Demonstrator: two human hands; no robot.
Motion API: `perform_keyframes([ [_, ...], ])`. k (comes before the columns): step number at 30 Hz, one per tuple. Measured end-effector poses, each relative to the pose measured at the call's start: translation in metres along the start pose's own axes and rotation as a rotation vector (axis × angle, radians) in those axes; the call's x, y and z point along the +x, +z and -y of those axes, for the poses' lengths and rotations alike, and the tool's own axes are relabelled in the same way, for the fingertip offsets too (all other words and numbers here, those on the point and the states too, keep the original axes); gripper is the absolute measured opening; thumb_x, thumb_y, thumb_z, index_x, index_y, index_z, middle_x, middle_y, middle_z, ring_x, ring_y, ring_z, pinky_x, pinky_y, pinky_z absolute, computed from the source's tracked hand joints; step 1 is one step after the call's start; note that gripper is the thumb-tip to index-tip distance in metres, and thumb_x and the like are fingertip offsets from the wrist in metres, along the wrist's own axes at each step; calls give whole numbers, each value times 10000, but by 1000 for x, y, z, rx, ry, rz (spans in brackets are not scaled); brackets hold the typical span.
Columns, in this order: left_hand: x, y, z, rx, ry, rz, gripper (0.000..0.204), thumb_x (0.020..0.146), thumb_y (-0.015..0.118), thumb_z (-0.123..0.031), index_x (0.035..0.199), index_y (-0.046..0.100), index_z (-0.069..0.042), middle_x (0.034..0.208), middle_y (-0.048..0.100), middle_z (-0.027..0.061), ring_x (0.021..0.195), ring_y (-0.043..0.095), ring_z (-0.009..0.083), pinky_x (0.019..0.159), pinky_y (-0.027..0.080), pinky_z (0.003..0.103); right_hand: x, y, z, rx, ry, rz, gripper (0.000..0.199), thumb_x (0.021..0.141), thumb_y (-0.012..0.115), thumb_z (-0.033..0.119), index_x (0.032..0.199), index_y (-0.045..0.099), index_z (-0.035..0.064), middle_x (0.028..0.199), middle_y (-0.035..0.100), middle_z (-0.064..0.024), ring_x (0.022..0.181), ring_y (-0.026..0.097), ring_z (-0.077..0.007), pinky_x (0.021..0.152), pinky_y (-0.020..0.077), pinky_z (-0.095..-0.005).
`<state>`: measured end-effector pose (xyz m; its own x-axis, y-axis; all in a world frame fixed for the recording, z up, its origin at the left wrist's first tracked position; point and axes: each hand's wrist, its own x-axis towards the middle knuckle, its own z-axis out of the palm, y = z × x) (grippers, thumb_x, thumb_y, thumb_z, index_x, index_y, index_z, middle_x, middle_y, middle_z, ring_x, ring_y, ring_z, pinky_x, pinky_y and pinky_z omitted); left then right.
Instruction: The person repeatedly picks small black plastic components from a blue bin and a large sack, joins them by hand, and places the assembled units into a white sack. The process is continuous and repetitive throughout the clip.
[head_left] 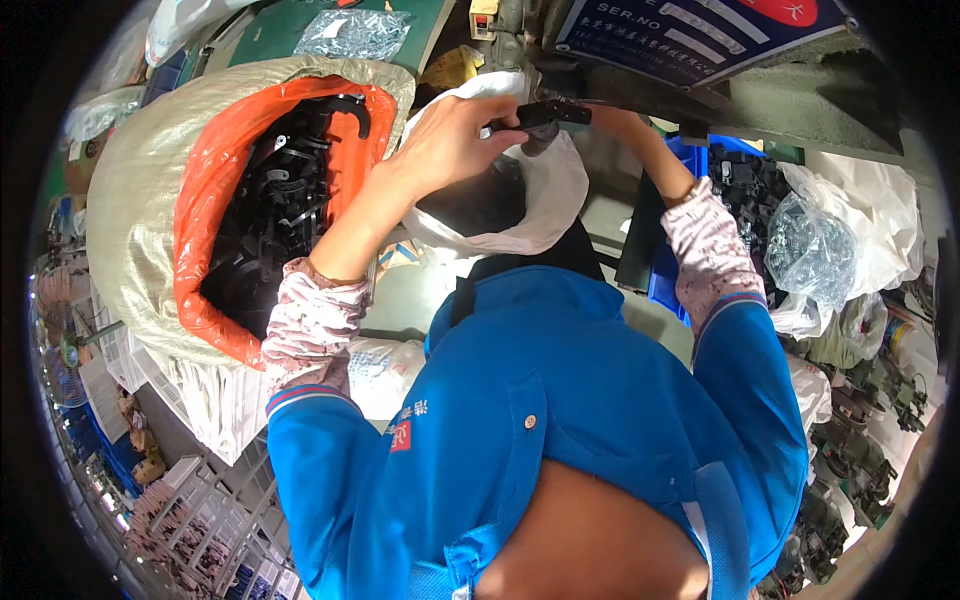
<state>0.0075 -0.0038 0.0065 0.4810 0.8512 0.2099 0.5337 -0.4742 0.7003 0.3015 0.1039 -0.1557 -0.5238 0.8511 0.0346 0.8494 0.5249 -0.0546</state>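
Observation:
My left hand point(452, 138) is raised in front of me, fingers closed on a small black plastic part point(540, 116) held under the edge of a green machine point(800, 95). My right hand point(612, 122) reaches in from the right and grips the same black part at its far end; most of that hand is hidden behind the part and the machine. Both forearms wear patterned sleeve covers over a blue jacket. Below the hands sits a white bag point(560, 190) with a dark opening.
A large woven sack with an orange liner point(205, 190), full of black plastic parts, stands at my left. A blue bin point(665, 280) of black parts and clear bags of small metal pieces point(810, 250) lie at my right. Another clear bag point(352, 32) rests on a green surface.

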Motion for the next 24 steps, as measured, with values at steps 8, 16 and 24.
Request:
perform_keyframes([
  [8, -3, 1, 3, 0, 22, -10, 201, 834, 728, -141, 951, 679, 15, 813, 681, 183, 671, 651, 274, 615, 493, 359, 11, 17, 7, -140, 99, -164, 306, 883, 573, 208, 1158, 662, 107, 1212, 622, -197, 1086, 608, -377, 908, 491, -479],
  [16, -11, 5, 2, 38, 80, -112, 206, 827, 751, -160, 977, 693, -33, 851, 698, 133, 721, 680, 261, 677, 526, 344, 13, 30, 0, -99, 132, -260, 289, 852, 584, 178, 1118, 691, 144, 1181, 642, -175, 1069, 615, -375, 878, 497, -459],
  [24, -108, 31, 50, 300, -41, -460, 374, 807, 731, -232, 1152, 633, -123, 1173, 629, 165, 1048, 603, 349, 867, 485, 463, 25, 51, -25, -22, 171, -289, 260, 844, 601, 178, 1078, 712, 162, 1160, 657, -168, 1011, 640, -376, 837, 502, -438],
])
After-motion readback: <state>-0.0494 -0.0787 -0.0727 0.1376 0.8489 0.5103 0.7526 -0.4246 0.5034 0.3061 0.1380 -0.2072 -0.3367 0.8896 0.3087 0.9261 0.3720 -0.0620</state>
